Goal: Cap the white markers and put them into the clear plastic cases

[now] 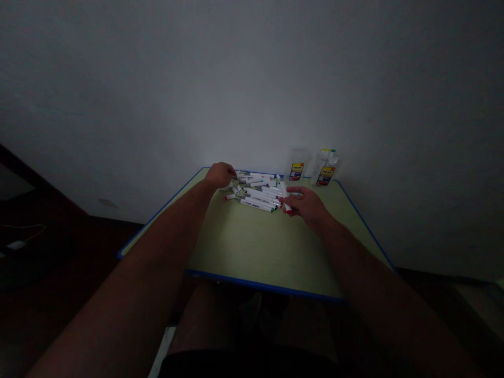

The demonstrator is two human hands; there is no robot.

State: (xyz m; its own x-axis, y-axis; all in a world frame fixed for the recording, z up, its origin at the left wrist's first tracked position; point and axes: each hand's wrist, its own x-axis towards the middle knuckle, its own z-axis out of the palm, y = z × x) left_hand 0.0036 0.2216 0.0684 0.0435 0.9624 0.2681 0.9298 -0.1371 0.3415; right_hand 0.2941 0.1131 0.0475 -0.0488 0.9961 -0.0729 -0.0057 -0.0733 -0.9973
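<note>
Several white markers [258,203] with coloured ends lie in a loose pile near the back of the table, and short loose caps [230,197] are scattered at the pile's left. My right hand [305,203] is closed on a white marker with a red end [285,196], held tilted at the pile's right side. At the pile's back left is my left hand [221,174], its fingers bent down and pinched together. Whatever lies between those fingertips is too small and dark to make out.
Two clear plastic cases with yellow and dark labels stand at the back right: the left case [298,157] and the right case [327,167], which holds a few markers. The pale green table [252,247] has a blue edge and stands against a grey wall [252,79].
</note>
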